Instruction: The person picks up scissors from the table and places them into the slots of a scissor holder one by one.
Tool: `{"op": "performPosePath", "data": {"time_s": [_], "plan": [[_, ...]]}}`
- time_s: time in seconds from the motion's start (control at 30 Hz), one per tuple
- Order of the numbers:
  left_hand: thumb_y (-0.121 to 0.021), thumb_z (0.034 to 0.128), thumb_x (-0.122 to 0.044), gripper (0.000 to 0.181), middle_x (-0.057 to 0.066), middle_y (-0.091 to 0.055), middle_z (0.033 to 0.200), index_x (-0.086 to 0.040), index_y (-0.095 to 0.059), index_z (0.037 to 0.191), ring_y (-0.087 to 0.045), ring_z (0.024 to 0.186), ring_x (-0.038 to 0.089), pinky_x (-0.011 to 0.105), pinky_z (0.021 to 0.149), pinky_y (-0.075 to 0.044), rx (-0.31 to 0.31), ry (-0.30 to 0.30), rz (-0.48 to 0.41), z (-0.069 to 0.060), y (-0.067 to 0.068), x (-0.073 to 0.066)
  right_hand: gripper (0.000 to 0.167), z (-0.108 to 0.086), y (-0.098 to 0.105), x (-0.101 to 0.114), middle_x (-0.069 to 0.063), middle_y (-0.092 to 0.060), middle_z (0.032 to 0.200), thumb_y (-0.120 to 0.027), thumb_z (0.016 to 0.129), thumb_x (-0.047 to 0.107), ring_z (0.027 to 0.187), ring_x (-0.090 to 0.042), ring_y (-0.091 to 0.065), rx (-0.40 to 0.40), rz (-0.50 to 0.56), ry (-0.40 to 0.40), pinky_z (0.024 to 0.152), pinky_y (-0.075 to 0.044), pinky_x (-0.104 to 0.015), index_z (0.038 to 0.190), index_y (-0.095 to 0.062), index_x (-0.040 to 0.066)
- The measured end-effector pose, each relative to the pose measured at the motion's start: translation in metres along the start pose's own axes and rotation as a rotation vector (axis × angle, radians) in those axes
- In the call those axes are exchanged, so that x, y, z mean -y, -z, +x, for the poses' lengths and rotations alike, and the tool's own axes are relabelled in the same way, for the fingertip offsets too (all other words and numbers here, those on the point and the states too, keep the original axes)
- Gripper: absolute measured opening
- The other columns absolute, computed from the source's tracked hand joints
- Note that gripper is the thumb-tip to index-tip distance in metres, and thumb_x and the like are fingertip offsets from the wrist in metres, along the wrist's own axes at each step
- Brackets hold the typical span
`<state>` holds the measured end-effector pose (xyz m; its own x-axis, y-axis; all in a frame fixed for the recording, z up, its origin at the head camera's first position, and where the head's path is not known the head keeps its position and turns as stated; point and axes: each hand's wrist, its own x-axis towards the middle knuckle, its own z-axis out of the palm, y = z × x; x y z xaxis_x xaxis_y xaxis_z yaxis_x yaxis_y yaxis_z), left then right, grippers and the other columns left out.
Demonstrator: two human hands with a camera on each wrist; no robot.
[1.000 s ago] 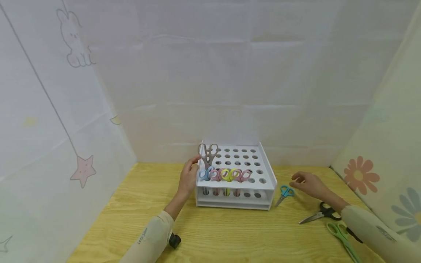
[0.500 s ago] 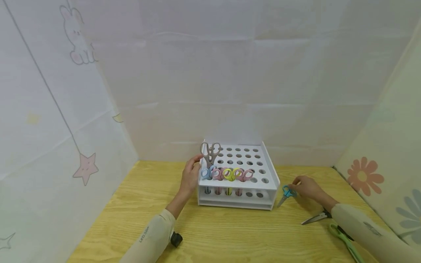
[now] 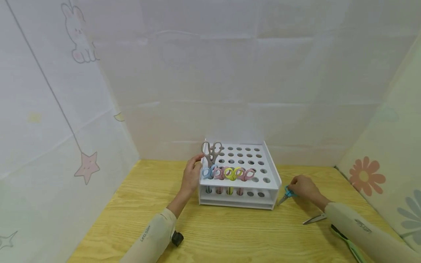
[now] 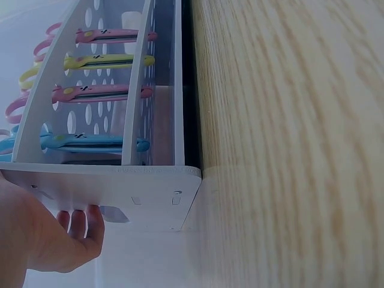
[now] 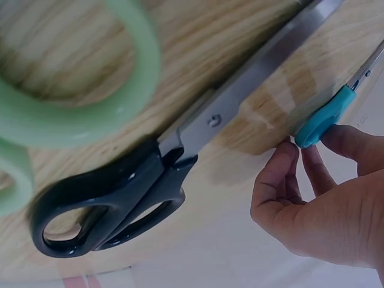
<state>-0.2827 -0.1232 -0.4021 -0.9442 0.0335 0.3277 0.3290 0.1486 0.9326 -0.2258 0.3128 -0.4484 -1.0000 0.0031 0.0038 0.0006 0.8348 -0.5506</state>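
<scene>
My right hand (image 3: 303, 187) pinches the teal handle of a small pair of scissors (image 5: 327, 117) between thumb and fingers. The scissors' blades (image 3: 282, 200) point toward the rack and lie low over the table. At its left side, the white perforated rack (image 3: 237, 184) is touched by my left hand (image 3: 191, 176); the left wrist view shows bent fingertips against the side panel (image 4: 144, 198), with the thumb out of sight. Blue scissors (image 4: 78, 141), two pink pairs and yellow scissors (image 3: 231, 174) stand in the rack's front row. Brownish-grey scissors (image 3: 211, 153) rise behind them.
On the table (image 3: 230, 233) to the right lie black-handled scissors (image 5: 114, 198) and green-handled scissors (image 5: 66, 129), partly under my right forearm in the head view. Printed cloth walls (image 3: 230, 91) close in the back and sides.
My right hand has moved down and slightly left onto the teal scissors and taken their handle. My left hand stays at the rack. The head view has shifted slightly.
</scene>
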Motion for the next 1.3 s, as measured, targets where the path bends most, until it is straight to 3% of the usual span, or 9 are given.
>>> {"op": "performPosePath", "data": {"time_s": [0.43, 0.63, 0.9, 1.3], "plan": [[-0.046, 0.1043, -0.018, 0.037, 0.006, -0.056, 0.137, -0.013, -0.063, 0.137, -0.047, 0.132, 0.023, 0.047, 0.112, -0.033, 0.002, -0.021, 0.011, 0.001, -0.003, -0.006, 0.021, -0.001, 0.005, -0.005, -0.011, -0.064, 0.083, -0.059, 0.099, 0.008, 0.072, -0.023, -0.057, -0.063, 0.041, 0.056, 0.06, -0.049, -0.037, 0.095, -0.064, -0.012], [-0.045, 0.1046, -0.018, 0.037, 0.005, -0.056, 0.137, -0.014, -0.063, 0.137, -0.047, 0.131, 0.022, 0.045, 0.113, -0.033, 0.004, -0.016, 0.015, 0.001, -0.004, -0.006, 0.02, -0.003, 0.009, -0.004, -0.016, -0.063, 0.087, -0.053, 0.104, 0.007, 0.075, -0.026, -0.062, -0.047, 0.112, 0.064, 0.062, -0.052, -0.037, 0.102, -0.056, -0.013], [-0.047, 0.104, -0.02, 0.038, 0.007, -0.056, 0.138, -0.014, -0.063, 0.137, -0.048, 0.131, 0.025, 0.047, 0.111, -0.036, 0.005, 0.004, 0.006, 0.0, -0.005, -0.003, 0.02, -0.003, 0.014, -0.005, -0.014, -0.065, 0.088, -0.058, 0.103, 0.007, 0.075, -0.03, -0.066, -0.046, 0.187, 0.166, 0.06, -0.055, -0.035, 0.107, -0.06, -0.013], [-0.046, 0.1042, -0.022, 0.038, 0.006, -0.055, 0.14, -0.015, -0.062, 0.139, -0.047, 0.133, 0.023, 0.047, 0.112, -0.034, -0.005, 0.001, 0.008, -0.002, -0.001, 0.001, 0.018, -0.009, 0.03, 0.01, -0.013, -0.068, 0.089, -0.065, 0.1, 0.007, 0.075, -0.029, -0.067, -0.079, 0.197, 0.237, 0.06, -0.054, -0.033, 0.108, -0.063, -0.009]]}}
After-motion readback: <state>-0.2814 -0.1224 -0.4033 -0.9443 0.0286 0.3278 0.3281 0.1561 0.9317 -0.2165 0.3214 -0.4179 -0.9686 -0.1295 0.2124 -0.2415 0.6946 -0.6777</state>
